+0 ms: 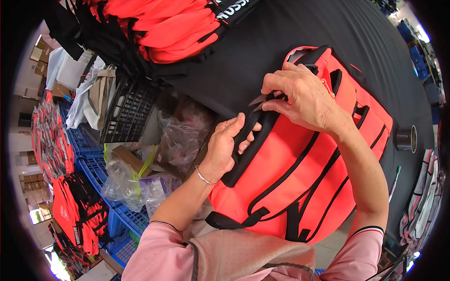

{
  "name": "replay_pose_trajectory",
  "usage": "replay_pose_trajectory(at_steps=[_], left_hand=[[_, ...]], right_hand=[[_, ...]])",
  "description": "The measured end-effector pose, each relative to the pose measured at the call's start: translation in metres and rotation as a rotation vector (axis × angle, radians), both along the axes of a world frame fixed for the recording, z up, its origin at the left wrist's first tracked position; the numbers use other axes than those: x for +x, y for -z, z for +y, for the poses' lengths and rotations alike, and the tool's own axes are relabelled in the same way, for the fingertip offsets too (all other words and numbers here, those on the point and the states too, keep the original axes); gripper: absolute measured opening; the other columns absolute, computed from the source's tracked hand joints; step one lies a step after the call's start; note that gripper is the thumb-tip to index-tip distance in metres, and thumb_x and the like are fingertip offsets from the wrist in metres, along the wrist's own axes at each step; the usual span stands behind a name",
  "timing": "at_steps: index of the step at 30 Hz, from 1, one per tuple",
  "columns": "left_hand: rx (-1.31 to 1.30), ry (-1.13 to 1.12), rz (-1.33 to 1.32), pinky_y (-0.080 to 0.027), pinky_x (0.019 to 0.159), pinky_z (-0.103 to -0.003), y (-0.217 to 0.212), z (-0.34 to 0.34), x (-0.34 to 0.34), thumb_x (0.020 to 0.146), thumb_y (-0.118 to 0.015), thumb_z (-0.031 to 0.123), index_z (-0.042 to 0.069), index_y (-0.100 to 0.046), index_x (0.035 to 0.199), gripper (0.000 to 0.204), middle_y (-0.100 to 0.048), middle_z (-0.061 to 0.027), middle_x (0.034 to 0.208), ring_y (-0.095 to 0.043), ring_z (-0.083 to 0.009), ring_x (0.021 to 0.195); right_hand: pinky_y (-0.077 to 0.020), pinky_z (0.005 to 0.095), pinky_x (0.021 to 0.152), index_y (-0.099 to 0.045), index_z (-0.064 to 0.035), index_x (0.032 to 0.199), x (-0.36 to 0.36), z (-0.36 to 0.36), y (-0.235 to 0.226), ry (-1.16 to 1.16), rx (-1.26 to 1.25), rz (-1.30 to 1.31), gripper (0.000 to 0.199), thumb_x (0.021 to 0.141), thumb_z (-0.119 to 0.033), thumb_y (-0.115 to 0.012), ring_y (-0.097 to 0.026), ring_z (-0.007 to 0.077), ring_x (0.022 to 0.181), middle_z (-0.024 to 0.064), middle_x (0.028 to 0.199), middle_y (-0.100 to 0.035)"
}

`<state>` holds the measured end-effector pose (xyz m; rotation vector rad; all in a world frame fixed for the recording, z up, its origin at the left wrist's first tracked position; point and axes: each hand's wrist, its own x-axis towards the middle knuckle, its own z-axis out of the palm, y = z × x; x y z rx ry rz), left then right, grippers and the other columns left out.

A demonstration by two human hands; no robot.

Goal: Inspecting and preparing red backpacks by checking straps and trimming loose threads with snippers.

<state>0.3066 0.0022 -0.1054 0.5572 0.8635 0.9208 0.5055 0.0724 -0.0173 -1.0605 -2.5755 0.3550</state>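
A bright red backpack (293, 161) with black straps and trim lies on the black-covered table, directly in front of me. My left hand (221, 146) is closed round a black strip (258, 145) along the bag's left edge, thumb on top and fingertips curling over it. Above it, my right hand (304, 96) grips a small pair of thread snips (257, 100). The blades point left, toward the strip close to my left fingertips, and look slightly parted. Whether they touch a thread cannot be made out. My right fingers hide most of the handle.
Red bags (171, 30) are piled at the far left of the table (262, 35). Beside it stand a black crate (126, 110), blue crates (89, 171) and clear plastic bags (180, 138). To the right are a dark cup (406, 139), a toothbrush (395, 180) and grey bundles (418, 201).
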Motion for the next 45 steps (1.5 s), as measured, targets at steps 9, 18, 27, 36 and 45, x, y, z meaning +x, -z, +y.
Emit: replay_pose_trajectory(at_steps=[9, 18, 27, 36, 45], left_hand=[[0.032, 0.010, 0.012, -0.032, 0.045, -0.019, 0.002, 0.000, 0.002, 0.099, -0.054, 0.041, -0.001, -0.067, 0.090, 0.045, -0.057, 0.0008, 0.064, -0.042, -0.0046, 0.047], [0.020, -0.003, 0.011, -0.032, 0.044, -0.018, 0.002, 0.000, 0.003, 0.100, -0.052, 0.040, -0.001, -0.067, 0.090, 0.044, -0.057, 0.0008, 0.064, -0.042, -0.0044, 0.047], [0.034, 0.004, 0.024, -0.032, 0.044, -0.018, 0.003, 0.000, 0.002, 0.100, -0.053, 0.041, -0.001, -0.067, 0.090, 0.046, -0.057, 0.0007, 0.063, -0.042, -0.0047, 0.046], [0.012, -0.005, 0.008, -0.032, 0.044, -0.018, 0.003, 0.000, 0.003, 0.100, -0.053, 0.041, -0.001, -0.067, 0.091, 0.045, -0.056, 0.0006, 0.064, -0.042, -0.0046, 0.047], [-0.022, 0.004, -0.027, -0.033, 0.044, -0.018, 0.004, 0.001, 0.002, 0.101, -0.051, 0.038, -0.001, -0.066, 0.090, 0.043, -0.057, 0.0001, 0.064, -0.042, -0.0049, 0.046]], right_hand=[[-0.0499, 0.0283, 0.067, -0.062, -0.0009, 0.095, 0.003, -0.015, -0.007, 0.284, -0.387, 0.519, 0.024, 0.083, -0.017, -0.075, -0.062, 0.0144, 0.074, 0.0065, 0.081, -0.065], [-0.0459, 0.0343, 0.062, -0.062, -0.0056, 0.088, -0.001, -0.034, 0.009, 0.214, 0.210, -0.023, 0.025, 0.074, -0.019, -0.079, -0.055, 0.0211, 0.071, 0.0027, 0.074, -0.061], [-0.0452, 0.0350, 0.063, -0.063, -0.0061, 0.089, 0.000, -0.033, 0.011, 0.210, 0.199, -0.017, 0.025, 0.074, -0.017, -0.079, -0.053, 0.0218, 0.071, 0.0029, 0.077, -0.060], [-0.0468, 0.0364, 0.068, -0.058, -0.0091, 0.090, -0.001, -0.034, 0.013, 0.221, 0.183, -0.065, 0.025, 0.080, -0.024, -0.074, -0.056, 0.0217, 0.077, 0.0038, 0.076, -0.055], [-0.0444, 0.0356, 0.067, -0.057, -0.0095, 0.089, 0.000, -0.026, 0.015, 0.119, 0.235, -0.045, 0.024, 0.079, -0.022, -0.074, -0.055, 0.0213, 0.077, 0.0034, 0.077, -0.055]])
